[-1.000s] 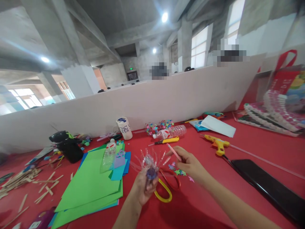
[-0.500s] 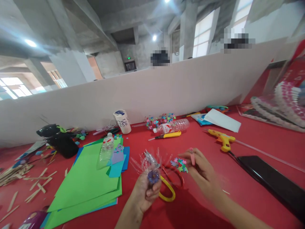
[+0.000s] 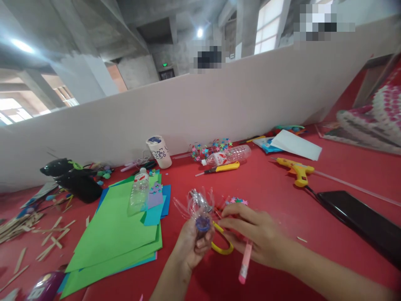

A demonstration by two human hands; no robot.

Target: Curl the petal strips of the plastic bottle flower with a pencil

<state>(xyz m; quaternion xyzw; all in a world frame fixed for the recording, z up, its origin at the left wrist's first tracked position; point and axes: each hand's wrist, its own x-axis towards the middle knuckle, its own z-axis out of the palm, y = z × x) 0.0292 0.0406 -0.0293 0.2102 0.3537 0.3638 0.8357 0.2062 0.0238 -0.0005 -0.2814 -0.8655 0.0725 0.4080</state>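
Note:
My left hand [image 3: 191,246] is closed around a cut plastic bottle top [image 3: 200,200]. Its clear strips fan out toward the back, and the mouth with its purple-blue ring [image 3: 203,223] faces me. Close beside it, my right hand [image 3: 257,230] grips a pink pencil [image 3: 247,259], its eraser end pointing down toward me; the other end is hidden by the fingers. Under the hands lie scissors, with a yellow handle loop [image 3: 224,247] showing between them. Colourful star pieces [image 3: 237,201] lie just behind my right hand, which partly covers them.
Green paper sheets [image 3: 115,242] bear a clear bottle [image 3: 138,194] on the left. Farther back are a white cup [image 3: 159,152], another bottle [image 3: 228,155] and a yellow cutter [image 3: 226,167]. A yellow glue gun [image 3: 297,170] and black case [image 3: 354,221] lie right; wooden sticks [image 3: 50,242] lie left.
My right hand has moved left, close to the bottle top, and now covers part of the star pieces. The pencil has turned eraser-end down. The view has tilted slightly downward.

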